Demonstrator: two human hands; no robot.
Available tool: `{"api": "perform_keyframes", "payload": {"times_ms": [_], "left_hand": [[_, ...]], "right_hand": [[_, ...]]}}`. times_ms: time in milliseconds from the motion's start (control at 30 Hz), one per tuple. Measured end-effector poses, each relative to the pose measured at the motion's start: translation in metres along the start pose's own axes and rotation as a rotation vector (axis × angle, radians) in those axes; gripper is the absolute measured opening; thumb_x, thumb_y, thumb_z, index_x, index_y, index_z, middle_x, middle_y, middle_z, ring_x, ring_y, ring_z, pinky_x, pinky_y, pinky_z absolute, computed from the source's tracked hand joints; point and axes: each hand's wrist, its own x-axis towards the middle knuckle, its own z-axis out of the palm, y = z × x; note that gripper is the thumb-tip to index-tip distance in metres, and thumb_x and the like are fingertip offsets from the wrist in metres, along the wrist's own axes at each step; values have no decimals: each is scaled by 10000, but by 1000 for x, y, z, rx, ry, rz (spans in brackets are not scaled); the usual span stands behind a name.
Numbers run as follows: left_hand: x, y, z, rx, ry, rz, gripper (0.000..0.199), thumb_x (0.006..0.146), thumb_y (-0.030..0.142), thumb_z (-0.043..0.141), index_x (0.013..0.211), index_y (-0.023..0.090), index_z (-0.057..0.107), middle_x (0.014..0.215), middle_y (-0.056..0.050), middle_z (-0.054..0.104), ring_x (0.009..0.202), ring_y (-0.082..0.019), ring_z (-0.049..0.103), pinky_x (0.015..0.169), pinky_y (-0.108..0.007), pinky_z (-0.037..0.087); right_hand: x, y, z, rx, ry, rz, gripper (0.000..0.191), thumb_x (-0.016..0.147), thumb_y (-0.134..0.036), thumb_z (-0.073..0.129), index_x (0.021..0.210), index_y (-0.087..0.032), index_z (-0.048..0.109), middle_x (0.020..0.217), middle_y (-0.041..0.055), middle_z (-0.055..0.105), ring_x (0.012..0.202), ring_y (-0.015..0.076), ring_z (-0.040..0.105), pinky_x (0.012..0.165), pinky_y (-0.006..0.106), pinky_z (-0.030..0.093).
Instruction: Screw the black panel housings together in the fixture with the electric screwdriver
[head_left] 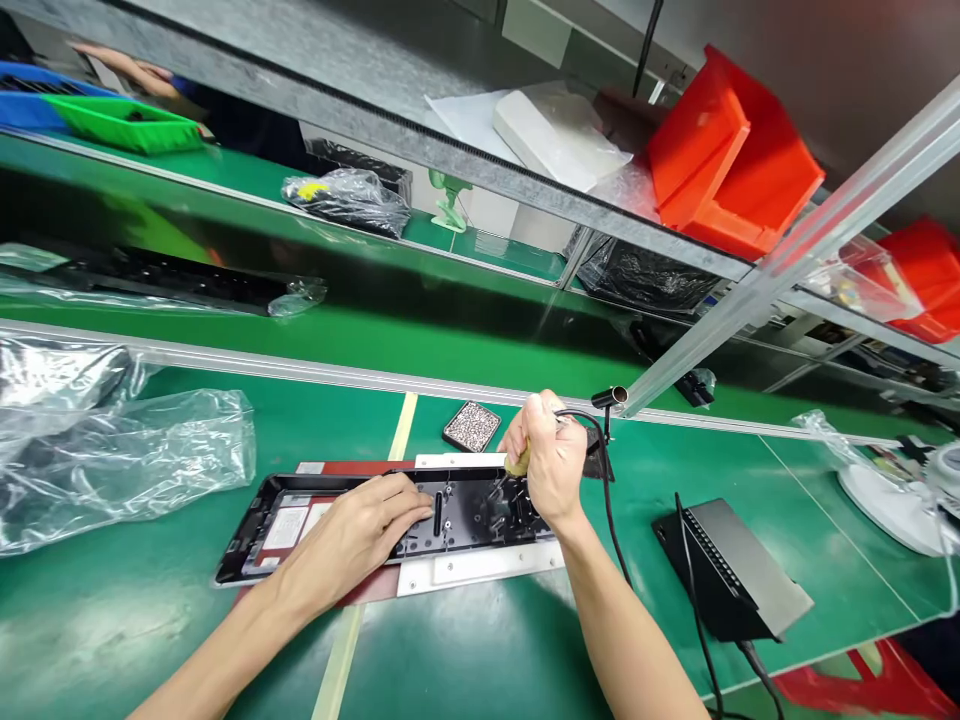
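A long black plastic housing (469,515) lies with its inner side up, showing ribs, posts and a raised black bar. It rests on a reddish-brown base with white side strips (480,568). My left hand (367,515) lies over the middle of the housing, fingers stretched out with their tips close to the bar. Above the housing's right part, my right hand (553,455) is closed around a corded soldering iron with a yellowish handle (517,463). Its black cable loops out behind the hand. The iron's tip is hard to make out near the posts.
Behind the housing sit a speckled square pad (471,427) and a tubular iron stand (609,397). A grey-black box (731,570) with cords stands right. Clear plastic bags (127,470) lie left. Overhead runs a shelf with a red bin (731,165); a metal post (697,330) rises at right.
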Motion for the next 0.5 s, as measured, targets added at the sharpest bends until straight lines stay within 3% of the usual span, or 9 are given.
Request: {"api": "perform_keyframes", "payload": {"times_ms": [133, 267, 400, 500], "left_hand": [[16, 17, -16, -74, 77, -45, 288, 1029, 361, 502, 1012, 225, 756, 997, -47, 751, 930, -181, 684, 853, -297, 543], [49, 45, -25, -210, 117, -201, 329, 1032, 444, 471, 1019, 228, 719, 996, -35, 734, 908, -183, 663, 827, -306, 519], [87, 71, -16, -493, 178, -297, 425, 1049, 535, 347, 1125, 213, 615, 1064, -58, 701, 970, -202, 638, 903, -359, 507], [110, 83, -1, -684, 207, -286, 508, 1043, 598, 275, 1066, 201, 591, 1070, -75, 681, 992, -206, 623, 922, -363, 492]], "right_hand": [[2, 1, -3, -74, 3, -12, 487, 1012, -460, 520, 594, -215, 468, 545, -48, 460, 545, 112, 493, 635, 282, 446], [4, -3, -5, -162, -13, -33, 470, 1004, -496, 509, 642, -200, 559, 682, 2, 545, 659, 131, 546, 667, 275, 466], [7, -8, -5, -184, 0, -56, 339, 998, -460, 529, 798, -198, 606, 900, 33, 558, 788, 137, 568, 682, 260, 477], [8, -10, -5, -181, -12, -74, 266, 1000, -418, 531, 863, -204, 609, 958, 34, 554, 778, 126, 560, 689, 259, 486]]}}
